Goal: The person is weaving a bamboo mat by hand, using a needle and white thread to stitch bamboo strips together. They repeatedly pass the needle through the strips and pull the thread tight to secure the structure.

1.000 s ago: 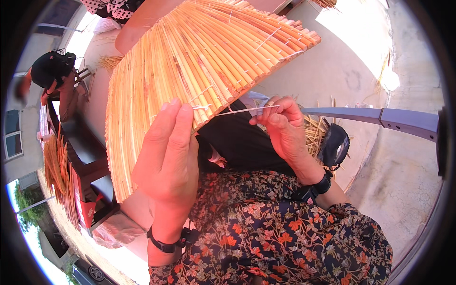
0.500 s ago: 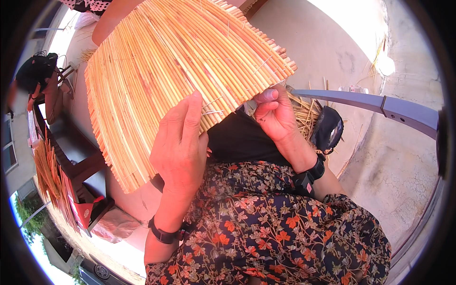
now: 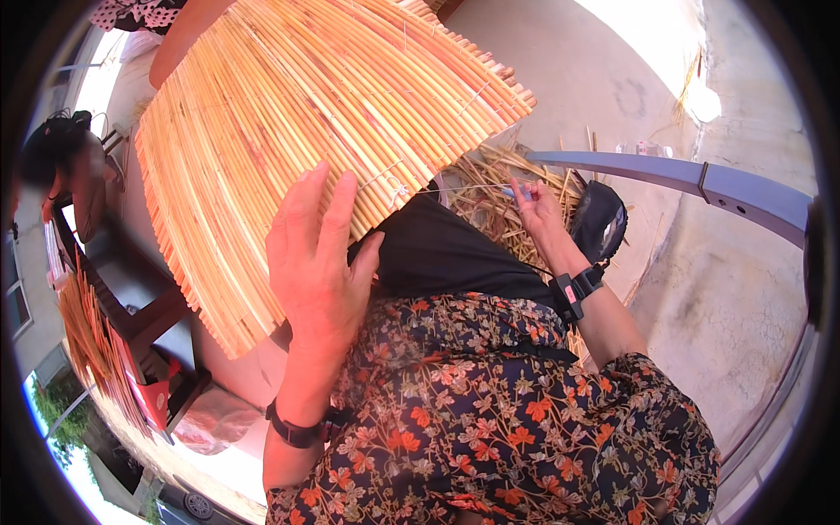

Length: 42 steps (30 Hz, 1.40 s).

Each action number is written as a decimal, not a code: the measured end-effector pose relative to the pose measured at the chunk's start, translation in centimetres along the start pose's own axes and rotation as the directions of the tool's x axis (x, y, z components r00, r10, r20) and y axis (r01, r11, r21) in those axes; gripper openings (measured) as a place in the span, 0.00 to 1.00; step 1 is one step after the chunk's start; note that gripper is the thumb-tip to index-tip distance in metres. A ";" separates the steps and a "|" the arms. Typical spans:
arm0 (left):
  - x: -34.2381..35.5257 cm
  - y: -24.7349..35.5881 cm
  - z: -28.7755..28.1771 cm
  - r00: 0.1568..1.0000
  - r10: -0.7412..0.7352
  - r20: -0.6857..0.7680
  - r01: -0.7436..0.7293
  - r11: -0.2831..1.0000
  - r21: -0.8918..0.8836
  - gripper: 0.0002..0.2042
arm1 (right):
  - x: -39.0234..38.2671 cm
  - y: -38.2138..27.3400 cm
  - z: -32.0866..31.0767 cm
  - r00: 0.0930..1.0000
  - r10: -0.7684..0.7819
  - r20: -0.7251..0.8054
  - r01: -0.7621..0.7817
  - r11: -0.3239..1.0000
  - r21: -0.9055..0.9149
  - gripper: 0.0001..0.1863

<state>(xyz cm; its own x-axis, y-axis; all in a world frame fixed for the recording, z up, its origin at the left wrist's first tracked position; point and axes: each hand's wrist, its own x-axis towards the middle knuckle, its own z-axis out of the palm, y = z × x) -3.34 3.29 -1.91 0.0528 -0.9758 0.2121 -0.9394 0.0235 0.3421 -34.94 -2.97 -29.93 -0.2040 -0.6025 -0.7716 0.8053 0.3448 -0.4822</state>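
A fan-shaped mat of pale reed sticks (image 3: pixel 262 131), stitched across with fine white thread, fills the upper middle. My left hand (image 3: pixel 311 258) lies on its near right part, fingers stretched over the sticks and thumb apart by the edge. A white knot (image 3: pixel 398 191) sits at that edge beside my fingertips. From it a taut thread (image 3: pixel 464 189) runs to my right hand (image 3: pixel 535 206), off the mat, whose fingers pinch it; a small bluish thing there is too small to name. Beneath, dark cloth (image 3: pixel 420 245) covers my lap.
Loose straw (image 3: pixel 499 227) and a black object (image 3: pixel 599 219) lie right of my lap, under a grey metal bar (image 3: pixel 665 166). At left a person (image 3: pixel 66 162) is bent by dark furniture (image 3: pixel 114 262) with reed bundles (image 3: pixel 92 341). Patterned cloth (image 3: pixel 131 13) shows at top.
The mat has shifted left and slightly up. My right hand has moved out from the mat's edge to the right, drawing the thread out. My left hand's fingers have spread more.
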 end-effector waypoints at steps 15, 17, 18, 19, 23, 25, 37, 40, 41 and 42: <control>0.4 -0.6 0.4 0.990 0.140 0.021 -0.142 0.979 0.144 0.33 | -6.6 -1.9 6.5 0.756 0.158 0.636 0.499 0.490 -0.715 0.06; 0.5 -0.5 0.8 0.990 0.139 0.019 -0.140 0.980 0.140 0.32 | -9.7 -2.6 11.1 0.648 0.321 0.691 0.291 0.734 -0.614 0.08; 0.7 -0.3 0.8 0.989 0.146 0.018 -0.146 0.976 0.163 0.32 | -10.7 -2.5 12.6 0.599 0.399 0.694 0.184 0.775 -0.604 0.08; 0.8 -0.2 0.9 0.988 0.151 0.020 -0.152 0.971 0.185 0.32 | -11.7 -2.3 13.7 0.540 0.472 0.697 0.069 0.800 -0.596 0.09; 1.4 0.2 0.7 0.988 0.144 0.054 -0.153 0.952 0.266 0.30 | -16.6 -1.3 17.1 0.481 0.652 0.585 -0.153 0.720 -0.677 0.11; 1.4 0.0 0.9 0.988 0.141 0.055 -0.151 0.947 0.285 0.30 | -16.2 -0.8 16.3 0.474 0.607 0.638 -0.067 0.748 -0.661 0.11; 0.9 -0.8 1.7 0.983 0.181 -0.020 -0.171 0.955 0.241 0.26 | -14.5 0.5 14.3 0.641 0.404 0.652 -0.401 0.901 -0.164 0.06; 0.8 -1.0 1.7 0.979 0.203 -0.022 -0.192 0.952 0.237 0.25 | -14.2 1.0 13.9 0.575 0.450 0.683 -0.530 0.841 -0.107 0.05; 0.8 -1.0 1.8 0.977 0.211 -0.024 -0.200 0.952 0.232 0.25 | -14.2 1.1 13.7 0.567 0.453 0.688 -0.510 0.849 -0.139 0.05; 0.9 -1.0 1.7 0.977 0.213 -0.025 -0.202 0.952 0.232 0.24 | -14.2 1.2 13.8 0.554 0.454 0.698 -0.488 0.856 -0.169 0.04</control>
<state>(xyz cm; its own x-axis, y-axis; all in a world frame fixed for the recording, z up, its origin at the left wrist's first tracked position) -2.90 2.05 -3.64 -0.1405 -0.9426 0.3028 -0.9830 0.1692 0.0706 -23.40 -3.87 -13.82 0.6409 -0.6796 -0.3570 0.6949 0.7112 -0.1064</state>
